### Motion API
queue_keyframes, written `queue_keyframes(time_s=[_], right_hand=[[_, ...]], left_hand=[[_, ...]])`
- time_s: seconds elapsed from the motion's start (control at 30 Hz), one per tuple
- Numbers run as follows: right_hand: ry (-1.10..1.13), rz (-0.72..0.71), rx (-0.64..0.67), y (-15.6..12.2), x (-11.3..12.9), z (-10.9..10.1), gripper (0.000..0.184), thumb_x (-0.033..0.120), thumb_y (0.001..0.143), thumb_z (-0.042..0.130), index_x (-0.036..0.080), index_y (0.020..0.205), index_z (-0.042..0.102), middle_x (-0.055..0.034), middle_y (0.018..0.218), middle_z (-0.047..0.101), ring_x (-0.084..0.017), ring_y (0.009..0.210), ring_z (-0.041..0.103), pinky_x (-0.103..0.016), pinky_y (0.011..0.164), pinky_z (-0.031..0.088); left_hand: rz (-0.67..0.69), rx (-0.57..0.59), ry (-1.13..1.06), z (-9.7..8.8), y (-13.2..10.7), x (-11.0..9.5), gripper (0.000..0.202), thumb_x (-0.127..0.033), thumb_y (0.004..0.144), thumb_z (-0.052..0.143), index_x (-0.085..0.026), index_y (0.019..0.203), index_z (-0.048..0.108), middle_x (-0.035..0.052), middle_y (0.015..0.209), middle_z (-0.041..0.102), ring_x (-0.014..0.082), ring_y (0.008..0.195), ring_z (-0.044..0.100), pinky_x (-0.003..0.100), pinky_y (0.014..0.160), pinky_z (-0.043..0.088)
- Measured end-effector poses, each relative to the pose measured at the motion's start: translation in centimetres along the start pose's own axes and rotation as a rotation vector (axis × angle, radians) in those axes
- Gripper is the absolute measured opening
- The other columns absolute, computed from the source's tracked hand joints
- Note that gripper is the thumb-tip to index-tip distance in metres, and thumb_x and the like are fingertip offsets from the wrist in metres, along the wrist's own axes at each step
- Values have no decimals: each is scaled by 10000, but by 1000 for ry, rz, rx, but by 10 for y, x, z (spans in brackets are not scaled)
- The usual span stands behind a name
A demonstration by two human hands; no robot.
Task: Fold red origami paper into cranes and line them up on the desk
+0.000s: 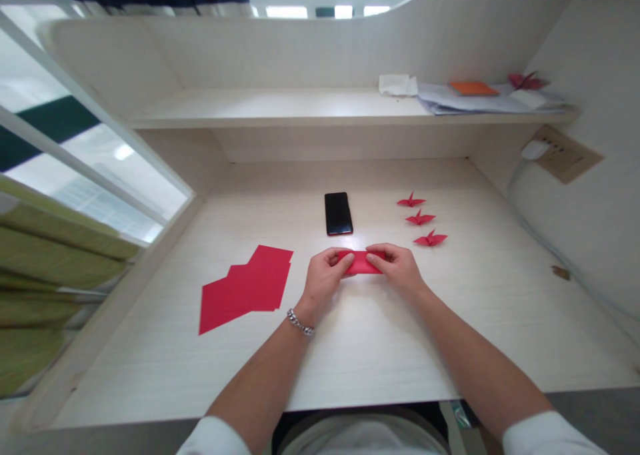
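Note:
Both of my hands meet over a folded piece of red paper (361, 263) at the middle of a pale wooden desk (380, 348). My left hand (324, 276), with a metal bracelet at its wrist, pinches the paper's left end. My right hand (396, 267) pinches the right end, fingers curled over the top edge. The paper is a narrow folded strip, partly hidden under my fingers.
A fanned stack of flat red sheets (246, 287) lies to the left. A black phone (338, 213) lies just beyond my hands. Three small red folded cranes (421, 219) stand in a row at right. A shelf (300, 108) above carries papers, an orange pad (473, 88) and another crane.

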State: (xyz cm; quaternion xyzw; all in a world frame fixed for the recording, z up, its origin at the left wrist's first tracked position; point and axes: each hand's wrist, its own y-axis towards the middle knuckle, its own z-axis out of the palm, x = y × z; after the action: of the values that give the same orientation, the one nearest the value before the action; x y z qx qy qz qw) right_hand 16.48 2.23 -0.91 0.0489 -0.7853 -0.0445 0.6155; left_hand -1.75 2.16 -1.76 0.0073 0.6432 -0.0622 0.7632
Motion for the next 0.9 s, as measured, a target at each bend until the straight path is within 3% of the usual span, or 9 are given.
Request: queue_keyframes(time_s=[0.37, 0.6, 0.8, 0.9], right_hand=[[5, 34, -13, 1, 2, 0, 231, 329, 734, 697, 176, 899, 751, -79, 883, 747, -224, 793, 669, -327, 731, 511], [-33, 30, 7, 4, -2, 1, 235, 314, 744, 683, 182, 926, 747, -74, 901, 747, -220, 804, 669, -331, 744, 509], [-62, 24, 73, 5, -5, -2, 247, 320, 761, 663, 208, 963, 751, -70, 965, 747, -234, 886, 676, -353, 812, 510], [-82, 42, 74, 4, -8, -5, 249, 317, 751, 666, 199, 953, 753, -73, 948, 751, -236, 867, 680, -354, 793, 517]], left_hand=[[14, 21, 32, -3, 3, -2, 341, -367, 728, 739, -116, 952, 684, 99, 892, 721, 189, 797, 672, 294, 712, 551], [20, 7, 32, -3, 4, -1, 484, -353, 726, 743, -138, 1144, 627, 30, 703, 688, 118, 603, 622, 220, 577, 500], [30, 0, 58, -3, 6, 2, 384, -336, 711, 752, -136, 1029, 674, 72, 845, 717, 150, 720, 654, 239, 643, 517], [11, 10, 93, -2, 5, 3, 352, -327, 706, 754, -133, 988, 676, 68, 815, 715, 154, 705, 651, 245, 630, 517]])
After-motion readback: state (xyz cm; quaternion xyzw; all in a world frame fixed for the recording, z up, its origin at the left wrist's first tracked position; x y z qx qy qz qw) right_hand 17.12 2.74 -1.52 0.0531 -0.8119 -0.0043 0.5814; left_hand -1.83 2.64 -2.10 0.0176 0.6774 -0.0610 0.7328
